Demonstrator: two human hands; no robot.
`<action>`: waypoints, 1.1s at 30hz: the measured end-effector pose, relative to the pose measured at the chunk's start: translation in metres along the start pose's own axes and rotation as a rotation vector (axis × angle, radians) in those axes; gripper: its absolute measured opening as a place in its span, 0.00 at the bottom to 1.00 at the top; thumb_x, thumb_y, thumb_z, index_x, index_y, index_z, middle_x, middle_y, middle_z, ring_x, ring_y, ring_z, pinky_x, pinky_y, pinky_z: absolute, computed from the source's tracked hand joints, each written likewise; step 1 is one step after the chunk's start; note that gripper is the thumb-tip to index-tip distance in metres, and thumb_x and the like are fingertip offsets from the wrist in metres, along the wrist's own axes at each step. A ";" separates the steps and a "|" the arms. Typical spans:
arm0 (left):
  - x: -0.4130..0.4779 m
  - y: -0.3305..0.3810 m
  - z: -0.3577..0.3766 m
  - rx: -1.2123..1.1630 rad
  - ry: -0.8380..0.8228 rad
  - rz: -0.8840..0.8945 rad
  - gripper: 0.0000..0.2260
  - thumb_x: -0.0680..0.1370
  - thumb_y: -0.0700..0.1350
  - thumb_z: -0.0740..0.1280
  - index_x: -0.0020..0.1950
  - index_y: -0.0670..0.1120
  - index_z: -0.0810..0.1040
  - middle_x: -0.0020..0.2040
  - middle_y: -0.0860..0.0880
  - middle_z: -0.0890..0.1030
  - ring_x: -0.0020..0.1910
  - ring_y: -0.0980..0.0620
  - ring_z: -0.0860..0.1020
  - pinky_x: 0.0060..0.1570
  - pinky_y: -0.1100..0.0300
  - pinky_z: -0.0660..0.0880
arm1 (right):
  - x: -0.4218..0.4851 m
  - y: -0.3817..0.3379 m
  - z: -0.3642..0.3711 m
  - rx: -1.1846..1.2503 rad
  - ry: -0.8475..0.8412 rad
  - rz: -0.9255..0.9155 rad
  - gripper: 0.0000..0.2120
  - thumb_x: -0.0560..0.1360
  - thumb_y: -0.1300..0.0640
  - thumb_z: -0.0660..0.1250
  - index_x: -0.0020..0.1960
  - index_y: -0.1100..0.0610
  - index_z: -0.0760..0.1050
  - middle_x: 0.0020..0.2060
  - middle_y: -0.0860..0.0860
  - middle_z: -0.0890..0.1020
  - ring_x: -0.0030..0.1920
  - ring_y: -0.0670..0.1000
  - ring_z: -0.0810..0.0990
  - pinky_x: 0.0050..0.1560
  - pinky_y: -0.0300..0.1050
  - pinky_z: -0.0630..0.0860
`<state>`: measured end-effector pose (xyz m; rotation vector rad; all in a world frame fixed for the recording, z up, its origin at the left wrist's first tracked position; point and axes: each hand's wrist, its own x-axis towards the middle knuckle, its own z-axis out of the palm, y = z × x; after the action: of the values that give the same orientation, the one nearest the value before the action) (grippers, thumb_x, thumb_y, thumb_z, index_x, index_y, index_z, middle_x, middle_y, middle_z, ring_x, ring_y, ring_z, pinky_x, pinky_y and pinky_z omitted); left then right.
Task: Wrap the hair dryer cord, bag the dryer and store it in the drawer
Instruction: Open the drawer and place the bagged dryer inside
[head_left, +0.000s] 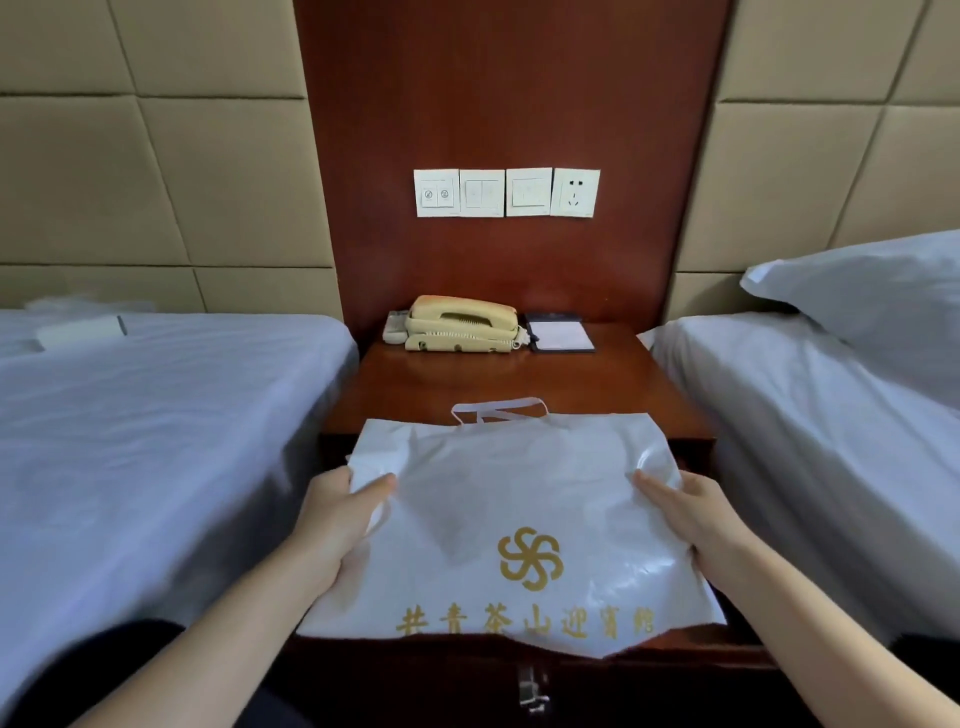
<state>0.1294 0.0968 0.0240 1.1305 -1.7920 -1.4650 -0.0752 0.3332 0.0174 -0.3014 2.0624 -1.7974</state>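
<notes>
The white bag (509, 525) lies over the open drawer (519, 654) below the nightstand (519, 379) top, its printed end overhanging the drawer's front edge. The left hand (337, 525) grips the bag's left edge; the right hand (696, 514) grips its right edge. The dryer cannot be seen. Beds close in on the nightstand's sides; the top's front is bare.

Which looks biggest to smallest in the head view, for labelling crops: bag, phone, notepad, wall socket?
1. bag, by far the largest, though it is also nearest the camera.
2. phone.
3. notepad and wall socket: they look alike in size, so I won't rank them.
</notes>
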 end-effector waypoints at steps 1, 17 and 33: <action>0.002 -0.006 0.004 0.018 -0.006 -0.025 0.08 0.75 0.43 0.70 0.47 0.39 0.80 0.46 0.39 0.83 0.46 0.40 0.80 0.44 0.55 0.73 | 0.000 0.006 -0.002 -0.012 0.004 0.023 0.06 0.73 0.58 0.70 0.43 0.61 0.79 0.36 0.56 0.83 0.35 0.55 0.82 0.37 0.46 0.79; 0.051 -0.051 0.069 0.319 -0.031 0.016 0.14 0.77 0.47 0.66 0.58 0.40 0.76 0.54 0.39 0.80 0.55 0.38 0.77 0.51 0.52 0.73 | 0.057 0.053 -0.002 -0.524 0.171 0.045 0.08 0.75 0.54 0.64 0.44 0.60 0.75 0.41 0.56 0.79 0.36 0.53 0.75 0.37 0.47 0.70; 0.034 -0.054 0.140 0.927 -0.197 0.548 0.40 0.65 0.70 0.40 0.76 0.58 0.56 0.80 0.52 0.47 0.78 0.51 0.46 0.73 0.47 0.46 | 0.069 0.046 0.078 -1.094 -0.123 -0.634 0.37 0.68 0.37 0.38 0.75 0.43 0.55 0.77 0.46 0.55 0.77 0.52 0.46 0.73 0.49 0.50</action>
<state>0.0098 0.1338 -0.0660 0.7471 -2.7482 -0.4030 -0.1001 0.2417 -0.0457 -1.4250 2.8372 -0.6197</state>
